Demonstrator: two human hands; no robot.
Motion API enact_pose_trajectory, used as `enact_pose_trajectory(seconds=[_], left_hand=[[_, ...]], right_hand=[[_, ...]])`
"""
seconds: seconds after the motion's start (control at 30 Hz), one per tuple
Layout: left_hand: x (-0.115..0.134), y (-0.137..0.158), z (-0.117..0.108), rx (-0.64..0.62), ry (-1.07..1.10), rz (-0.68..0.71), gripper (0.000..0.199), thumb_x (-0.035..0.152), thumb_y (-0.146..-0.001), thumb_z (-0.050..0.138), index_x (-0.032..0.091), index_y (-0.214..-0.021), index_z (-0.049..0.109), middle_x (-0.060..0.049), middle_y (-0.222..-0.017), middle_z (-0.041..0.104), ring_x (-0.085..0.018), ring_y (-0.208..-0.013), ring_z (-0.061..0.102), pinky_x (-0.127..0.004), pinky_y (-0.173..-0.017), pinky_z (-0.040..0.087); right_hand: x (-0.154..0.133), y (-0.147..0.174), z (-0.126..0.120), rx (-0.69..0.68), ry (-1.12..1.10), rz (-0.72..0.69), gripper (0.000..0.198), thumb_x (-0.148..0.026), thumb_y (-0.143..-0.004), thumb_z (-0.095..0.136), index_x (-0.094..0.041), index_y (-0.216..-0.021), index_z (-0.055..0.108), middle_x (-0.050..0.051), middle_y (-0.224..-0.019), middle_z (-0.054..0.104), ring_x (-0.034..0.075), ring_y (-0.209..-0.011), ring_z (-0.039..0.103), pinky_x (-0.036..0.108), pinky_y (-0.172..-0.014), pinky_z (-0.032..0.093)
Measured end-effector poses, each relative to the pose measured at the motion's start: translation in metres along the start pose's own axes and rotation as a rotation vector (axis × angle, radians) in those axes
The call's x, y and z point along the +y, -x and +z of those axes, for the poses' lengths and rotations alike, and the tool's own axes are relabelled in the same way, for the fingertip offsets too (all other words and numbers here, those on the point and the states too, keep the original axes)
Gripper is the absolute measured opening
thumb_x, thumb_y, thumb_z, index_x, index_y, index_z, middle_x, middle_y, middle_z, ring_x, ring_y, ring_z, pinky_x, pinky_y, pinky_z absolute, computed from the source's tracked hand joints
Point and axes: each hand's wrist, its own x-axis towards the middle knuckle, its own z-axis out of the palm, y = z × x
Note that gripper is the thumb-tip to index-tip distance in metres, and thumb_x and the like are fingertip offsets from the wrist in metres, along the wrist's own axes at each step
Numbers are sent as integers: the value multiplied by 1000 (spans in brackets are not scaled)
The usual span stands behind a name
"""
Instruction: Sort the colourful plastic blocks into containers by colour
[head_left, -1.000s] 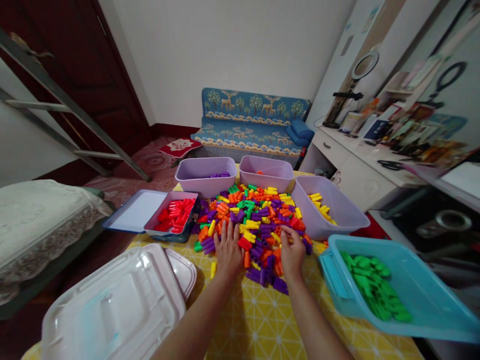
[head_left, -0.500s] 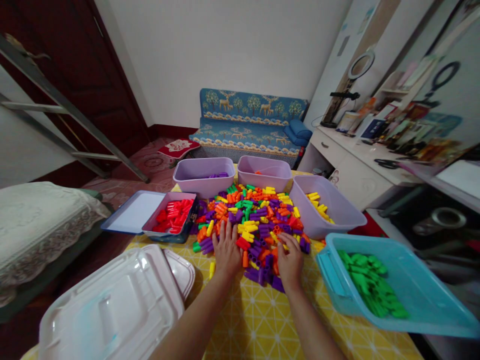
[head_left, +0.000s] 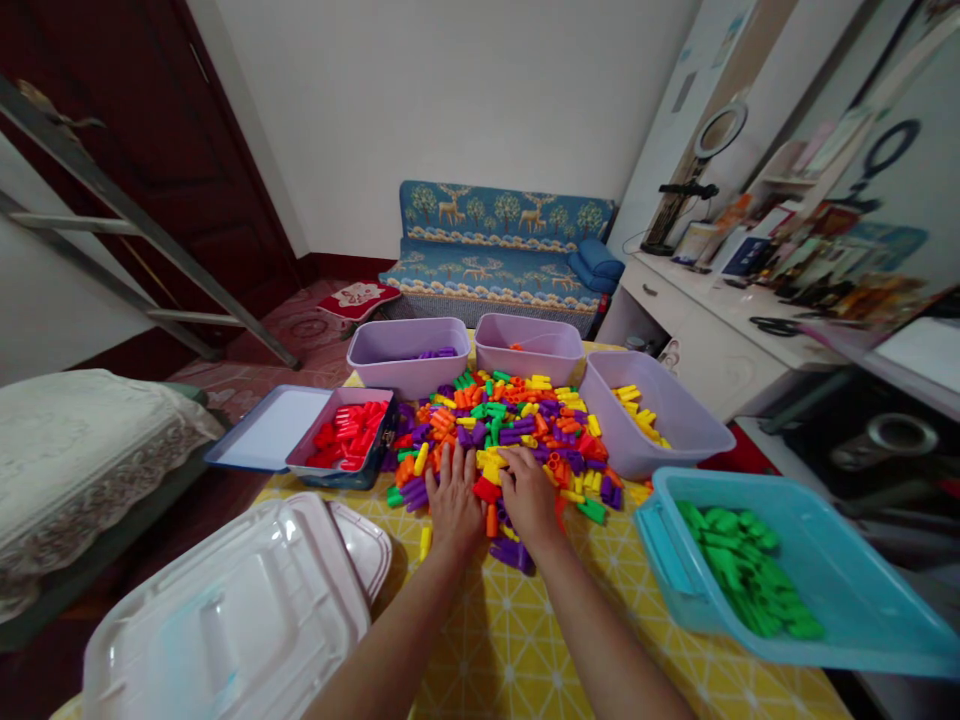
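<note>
A heap of small plastic tube-shaped pieces [head_left: 517, 430] in purple, orange, yellow, green and red covers the middle of the table. My left hand [head_left: 455, 505] lies flat on the near left part of the heap, fingers spread, with nothing held in it. Beside it, my right hand [head_left: 531, 495] reaches over the near middle, its fingertips at a cluster of yellow pieces [head_left: 491, 462]. The pieces under its palm are hidden. A red piece [head_left: 487, 490] and an orange piece [head_left: 492, 520] show between the hands, and purple pieces [head_left: 512, 555] lie just below.
Lilac bins [head_left: 409, 372] [head_left: 529, 365] [head_left: 652, 445] line the back and right. A tin box [head_left: 367, 470] with red pieces stands left, a teal bin [head_left: 675, 570] with green pieces right. White lids [head_left: 225, 610] lie at front left on the yellow tablecloth [head_left: 510, 650].
My right hand has moved left across the heap, close to my left hand. Green and yellow pieces now show where it was. My left hand has stayed in place.
</note>
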Motion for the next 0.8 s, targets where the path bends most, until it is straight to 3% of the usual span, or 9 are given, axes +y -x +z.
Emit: enact_pose_trajectory(seconds=[0.17,0.27,0.37,0.53,0.7,0.8], left_hand=[[-1,0,2,5,-3,2,57,31,-93,42,17,-148,40,-13,-159,30,-31,-149,20,-57,-117,20],[-1,0,1,6,-3,7,57,32,-93,42,18,-148,41,-13,-160,28,-30,-150,19,-57,-117,20],[0,0,1,13,-6,4,56,32,-93,41,18,-147,42,-13,-160,29,-30,-149,20,-57,-117,20],[-1,1,2,19,-2,8,56,31,-93,41,18,-147,42,-12,-159,31,-30,-149,21,-58,-117,20],[-1,2,2,9,-7,6,57,29,-92,42,17,-148,41,-12,-159,30,-30,-149,19,-57,-118,18],[-1,1,1,-1,-5,0,57,30,-93,42,18,-148,41,-12,-159,30,-31,-149,19,-58,-118,19]], right_hand=[[4,1,-4,20,85,37,34,-14,-88,44,-22,-107,71,8,-104,66,23,-98,64,37,-88,52],[7,2,-7,35,114,45,35,-14,-84,51,-21,-113,68,9,-118,63,24,-109,61,38,-94,50],[8,0,-10,1,136,35,50,-11,-78,56,-23,-126,61,8,-131,59,25,-117,58,39,-99,48],[5,-4,-9,-33,142,32,40,-12,-79,56,-26,-114,68,6,-118,67,23,-103,65,34,-87,51],[10,-7,-14,88,-119,128,25,-27,-82,54,-23,-101,71,6,-101,73,20,-81,67,34,-78,53],[19,-21,-42,257,-381,222,28,-39,-77,61,-19,-95,69,5,-86,73,18,-71,65,31,-68,53]])
